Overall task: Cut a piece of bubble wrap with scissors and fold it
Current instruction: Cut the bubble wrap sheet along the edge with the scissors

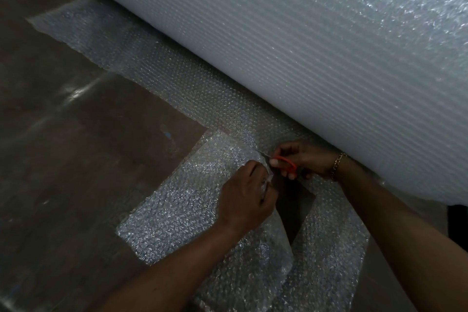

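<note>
One view only: head-worn, wide-angle. Tilts steeply down and forward, close above the work at lower centre. Upper right filled by huge white bubble-wrap roll (316, 53); glossy brown floor (63, 139) at left.

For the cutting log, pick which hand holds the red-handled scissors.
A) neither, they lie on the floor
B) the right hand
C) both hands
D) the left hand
B: the right hand, the one with the bracelet, grips the red handles of the scissors, while the left hand pinches the bubble wrap piece.
</note>
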Motion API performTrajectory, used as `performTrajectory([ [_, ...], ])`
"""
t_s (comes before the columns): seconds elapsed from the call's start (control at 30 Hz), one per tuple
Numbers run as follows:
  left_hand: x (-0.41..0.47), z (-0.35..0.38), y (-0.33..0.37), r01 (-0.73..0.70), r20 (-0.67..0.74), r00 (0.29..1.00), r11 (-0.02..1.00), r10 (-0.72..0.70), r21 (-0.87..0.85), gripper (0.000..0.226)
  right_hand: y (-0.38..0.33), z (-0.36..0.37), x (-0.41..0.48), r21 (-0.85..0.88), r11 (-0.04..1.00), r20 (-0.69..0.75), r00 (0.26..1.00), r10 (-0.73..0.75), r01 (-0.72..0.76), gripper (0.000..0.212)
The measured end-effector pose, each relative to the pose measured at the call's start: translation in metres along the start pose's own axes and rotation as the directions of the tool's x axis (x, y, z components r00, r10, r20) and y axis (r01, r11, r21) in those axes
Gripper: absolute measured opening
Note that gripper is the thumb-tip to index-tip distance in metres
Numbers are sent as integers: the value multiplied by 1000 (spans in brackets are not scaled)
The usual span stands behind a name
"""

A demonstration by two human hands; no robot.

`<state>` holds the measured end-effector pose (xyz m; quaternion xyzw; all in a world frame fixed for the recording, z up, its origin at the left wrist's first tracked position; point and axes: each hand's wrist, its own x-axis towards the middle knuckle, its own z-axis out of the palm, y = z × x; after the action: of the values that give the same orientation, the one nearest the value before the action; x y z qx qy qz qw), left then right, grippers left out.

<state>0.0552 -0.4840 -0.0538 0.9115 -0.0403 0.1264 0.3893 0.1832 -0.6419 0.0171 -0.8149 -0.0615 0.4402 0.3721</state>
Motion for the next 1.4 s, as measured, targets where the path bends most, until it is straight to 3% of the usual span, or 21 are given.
performTrajectory([
  [0.63,0,2,0,12,-14,1000,1000,-12,1,16,-10,3,6,-11,1000,-9,1000,16,-17,32],
  [0.83,1,-1,0,-26,-16,999,988,28,155,19,-11,4,5,-26,1000,0,1000,5,-5,43],
  [1.0,1,2,-3,-11,21,1000,987,8,158,24,-10,3,2,-18,1000,-11,1000,6,-6,38],
  [1.23,13,-3,-3,79,165,980,983,-107,167,43,-15,4,-8,-11,1000,-28,1000,-2,1,25],
  [1.4,32,-22,9,157,453,864,972,-221,176,65,-16,6,-12,-32,999,-41,999,9,-10,37],
])
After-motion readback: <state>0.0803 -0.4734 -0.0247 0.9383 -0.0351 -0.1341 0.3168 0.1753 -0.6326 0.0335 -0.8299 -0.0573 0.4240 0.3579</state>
